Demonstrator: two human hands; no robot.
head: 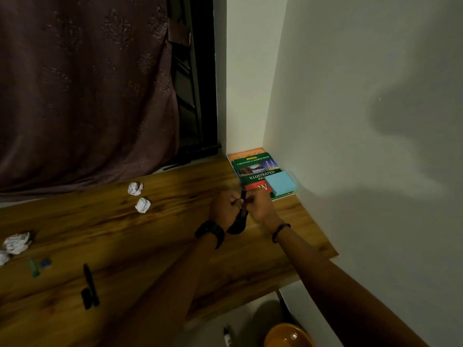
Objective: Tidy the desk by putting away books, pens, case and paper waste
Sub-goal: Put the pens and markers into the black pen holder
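Both hands meet over the right end of the desk [155, 236], just in front of the book stack. Left hand [224, 209]: fingers curled closed around a dark soft case [239, 222], whose body hangs down and toward the wearer from the grip. Right hand [258, 205]: fingertips pinched shut at the case's upper end on a small dark piece, likely a zip pull or a pen tip; too blurred to say which. Long axis of the case runs roughly away from the wearer, mouth end at the fingers. The books [255, 169] lie flat in the wall corner, just beyond the knuckles, with a blue pad [280, 182] on top. Judgement: case is being closed or loaded. Remaining pens lie well apart to the left: a black marker [90, 286], long axis near-far, and a greenish pen [35, 267] beyond it. Left hand is nearer to both. Crumpled paper balls [142, 205] sit farther left, untouched.
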